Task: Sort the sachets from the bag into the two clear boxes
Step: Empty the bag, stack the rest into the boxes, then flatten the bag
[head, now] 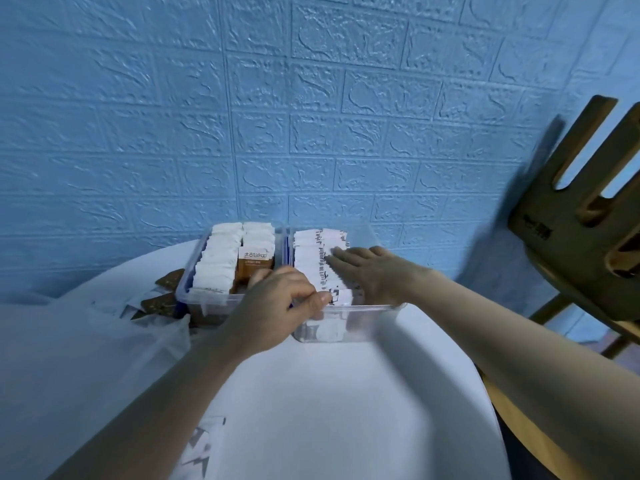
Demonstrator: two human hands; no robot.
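Observation:
Two clear boxes stand side by side at the table's far edge. The left box (207, 301) holds upright white and brown sachets, one brown sachet (255, 266) showing its label. The right box (349, 323) is packed with a row of white sachets (308, 258) with black print. My right hand (374, 271) lies flat with straight fingers on top of that row. My left hand (280, 306) curls at the near end of the right box and pinches the front white sachet (341, 296) between thumb and fingers. A translucent plastic bag (114, 327) with brown sachets lies left of the boxes.
The round white table (329, 410) spreads in front of the boxes. A loose white sachet (204, 441) lies near its front edge under my left forearm. A wooden chair (588, 209) stands at the right against the blue brick-pattern wall.

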